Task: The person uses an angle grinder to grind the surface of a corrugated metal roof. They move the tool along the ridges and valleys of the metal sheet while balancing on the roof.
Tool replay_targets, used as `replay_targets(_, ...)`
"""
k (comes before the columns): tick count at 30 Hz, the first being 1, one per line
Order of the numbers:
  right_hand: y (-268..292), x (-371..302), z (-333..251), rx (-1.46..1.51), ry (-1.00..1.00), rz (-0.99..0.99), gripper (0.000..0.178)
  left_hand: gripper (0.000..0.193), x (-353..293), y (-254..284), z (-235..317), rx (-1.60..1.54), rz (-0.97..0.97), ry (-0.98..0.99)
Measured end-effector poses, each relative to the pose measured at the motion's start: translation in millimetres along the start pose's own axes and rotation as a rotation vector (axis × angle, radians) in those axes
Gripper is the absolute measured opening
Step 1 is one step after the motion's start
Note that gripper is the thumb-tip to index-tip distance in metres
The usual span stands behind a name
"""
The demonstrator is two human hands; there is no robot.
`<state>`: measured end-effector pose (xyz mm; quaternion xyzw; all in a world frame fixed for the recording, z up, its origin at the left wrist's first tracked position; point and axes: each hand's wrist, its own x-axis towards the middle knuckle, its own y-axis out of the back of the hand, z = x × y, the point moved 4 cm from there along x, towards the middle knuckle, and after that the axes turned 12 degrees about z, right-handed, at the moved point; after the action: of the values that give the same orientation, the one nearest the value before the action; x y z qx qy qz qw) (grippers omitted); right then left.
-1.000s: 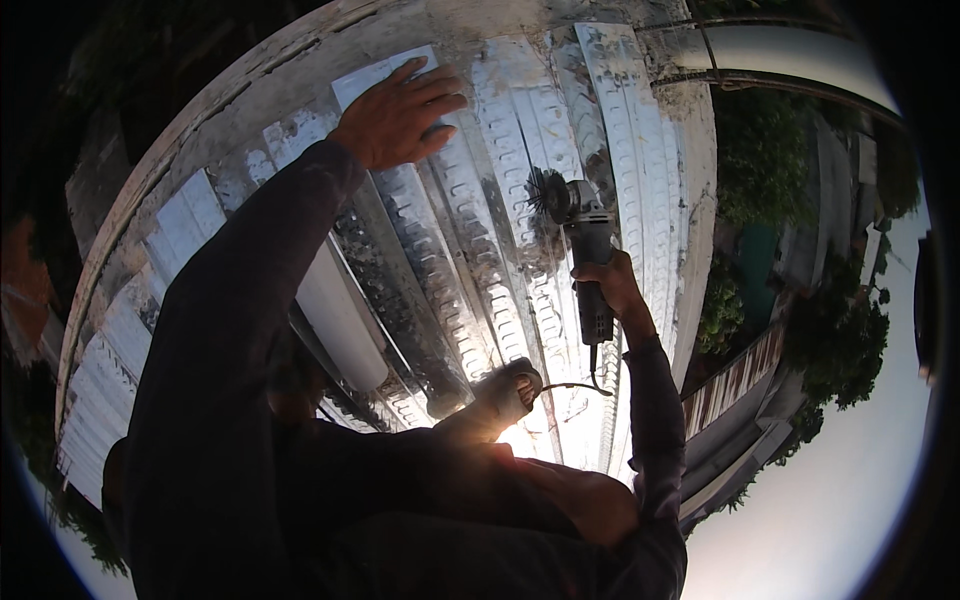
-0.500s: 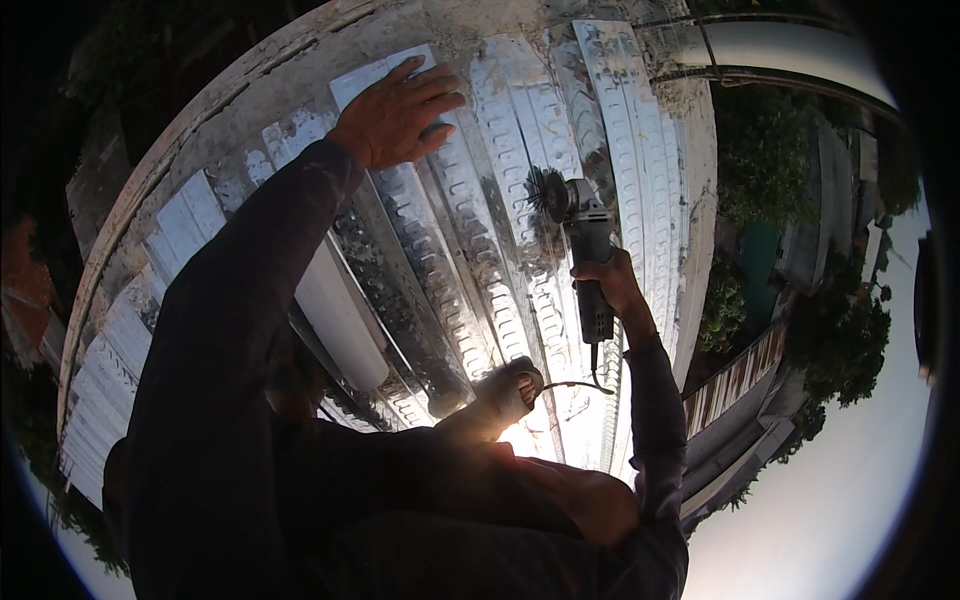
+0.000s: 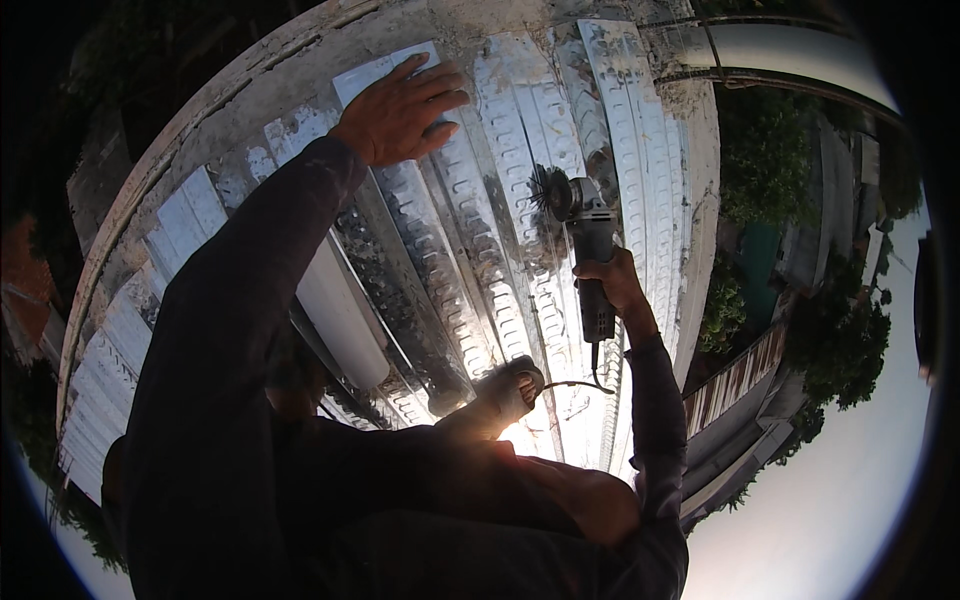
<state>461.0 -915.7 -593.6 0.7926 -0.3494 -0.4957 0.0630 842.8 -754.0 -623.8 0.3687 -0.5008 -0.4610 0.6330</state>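
Note:
My right hand (image 3: 612, 280) is wrapped round the dark body of an angle grinder (image 3: 594, 250), held above the roof right of centre. A dark bristled wire wheel (image 3: 550, 193) sits on the grinder's head and points left, close over the ribbed metal sheeting (image 3: 508, 120); whether it touches cannot be made out. From the lower end of the tool a power cord (image 3: 597, 372) bends toward my foot. My left hand (image 3: 400, 112) lies spread, palm down, on a pale metal panel (image 3: 355, 80) near the roof's far edge, holding nothing.
My sandalled foot (image 3: 522, 388) rests on the sheeting beside the cord. A pale rounded tube-like piece (image 3: 342, 320) lies left of centre. A concrete rim (image 3: 160, 155) curves round the far left. Beyond the right edge are trees (image 3: 765, 160) and lower roofs (image 3: 740, 375); strong sun glares near my legs.
The view has shifted very slightly. Both hands and the grinder stay in nearly the same place on the roof.

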Motion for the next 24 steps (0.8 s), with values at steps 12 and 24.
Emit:
replay_targets(12,-0.6,-1.0,-4.0,0.013,0.002,-0.015,0.03,0.043,-1.7,-1.3,-1.6,-0.031,0.022,0.01)
replay_targets(24,-5.7,-5.4,-13.0,0.032,-0.037,-0.01,0.029,0.045,-0.6,0.3,1.0,0.0,-0.082,0.053)
